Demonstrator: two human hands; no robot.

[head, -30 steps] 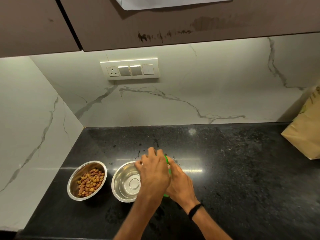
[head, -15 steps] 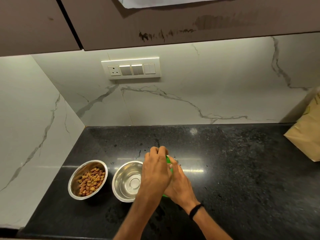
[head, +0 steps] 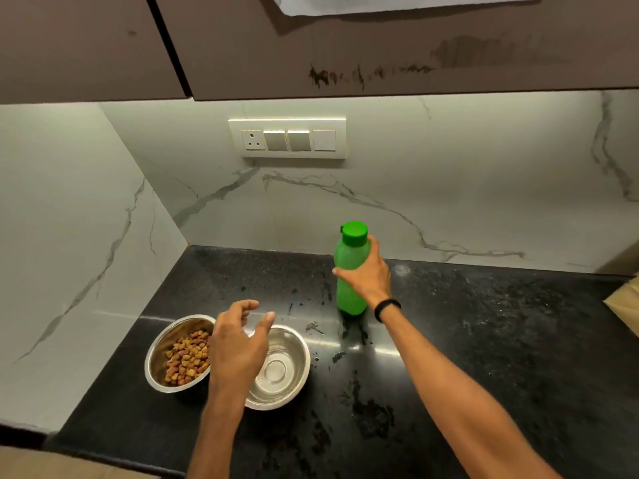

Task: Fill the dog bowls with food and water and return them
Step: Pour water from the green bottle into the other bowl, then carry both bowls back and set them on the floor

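Countertop (head: 484,340) of black speckled stone is bounded at the back and left by marble walls, and open room is left across its right half, up to a brown paper bag (head: 626,302) that is cut off by the right edge of the view. Two steel bowls are set close together near the left front corner: the kibble bowl (head: 166,354) nearest the left wall, and the water bowl (head: 287,368) just beside it on the right, its left rim hidden behind the left hand (head: 238,350). That hand is held over the bowls with fingers loosely spread and nothing gripped. The right hand (head: 368,276) is wrapped around the middle of a green bottle (head: 349,271), which is stood upright near the back edge, long axis vertical, closed cap uppermost. A wristband (head: 387,308) is worn on that arm. How full the water bowl is cannot be made out.
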